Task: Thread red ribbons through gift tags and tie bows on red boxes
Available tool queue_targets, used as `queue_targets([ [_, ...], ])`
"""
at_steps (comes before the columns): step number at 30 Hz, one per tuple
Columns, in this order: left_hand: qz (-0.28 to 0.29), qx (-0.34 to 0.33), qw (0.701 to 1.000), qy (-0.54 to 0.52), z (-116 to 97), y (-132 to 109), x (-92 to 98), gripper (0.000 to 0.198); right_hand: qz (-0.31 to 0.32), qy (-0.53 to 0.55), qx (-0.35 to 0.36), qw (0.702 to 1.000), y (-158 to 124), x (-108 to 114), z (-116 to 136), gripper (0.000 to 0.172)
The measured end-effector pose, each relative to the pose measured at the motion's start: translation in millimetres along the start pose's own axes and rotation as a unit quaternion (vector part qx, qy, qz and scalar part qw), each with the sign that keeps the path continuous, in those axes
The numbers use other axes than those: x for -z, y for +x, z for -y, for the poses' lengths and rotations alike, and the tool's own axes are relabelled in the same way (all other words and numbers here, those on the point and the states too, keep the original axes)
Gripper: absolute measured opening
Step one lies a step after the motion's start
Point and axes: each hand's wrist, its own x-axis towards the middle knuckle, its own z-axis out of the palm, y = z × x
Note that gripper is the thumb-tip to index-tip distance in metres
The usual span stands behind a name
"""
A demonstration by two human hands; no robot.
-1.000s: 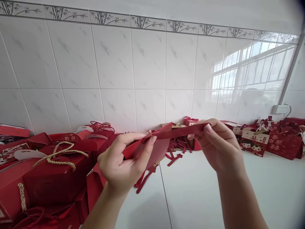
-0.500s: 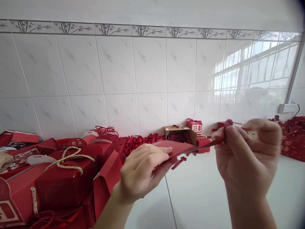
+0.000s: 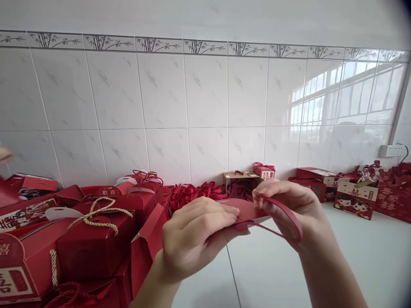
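In front of me my left hand (image 3: pixel 194 235) pinches a flat piece of red cardboard (image 3: pixel 241 205), thumb below and fingers on top. My right hand (image 3: pixel 302 214) is beside the cardboard's right end, its fingertips closed on a red ribbon (image 3: pixel 293 218). This ribbon bends in a loop around the right thumb side, and one strand runs back under the cardboard toward the left hand. Where the ribbon meets the cardboard is partly hidden by my fingers.
Red gift boxes (image 3: pixel 93 244) with gold cord fill the left. Along the tiled wall lie a pile of red ribbons (image 3: pixel 195 192), an open brown box (image 3: pixel 250 176) and printed boxes (image 3: pixel 355 199). A white table (image 3: pixel 263 273) is below. Another person's hand (image 3: pixel 5 155) shows far left.
My right hand has moved left to the cardboard's end, and the ribbon it had stretched out now bends in a loop. The other person's hand has risen at the far left.
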Motion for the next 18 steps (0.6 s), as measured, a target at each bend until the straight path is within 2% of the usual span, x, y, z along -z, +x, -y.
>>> queue_targets([
  [5, 0.023, -0.004, 1.0, -0.006, 0, 1, 2.6, 0.026, 0.062, -0.002, -0.086, 0.994, -1, -9, 5, 0.011],
  [9, 0.005, 0.0, 1.0, 0.016, 0, 2, 3.3, 0.024, 0.073, 0.023, -0.118, 0.99, -4, -14, 8, 0.012],
  [14, 0.007, 0.0, 1.0, 0.016, 0, 3, 1.9, 0.019, 0.084, -0.032, -0.07, 0.993, -3, -12, 8, 0.014],
  [18, 0.014, 0.034, 0.999, -0.022, 1, 2, 0.7, 0.018, 0.121, -0.089, 0.0, 0.989, -1, -8, 7, 0.018],
])
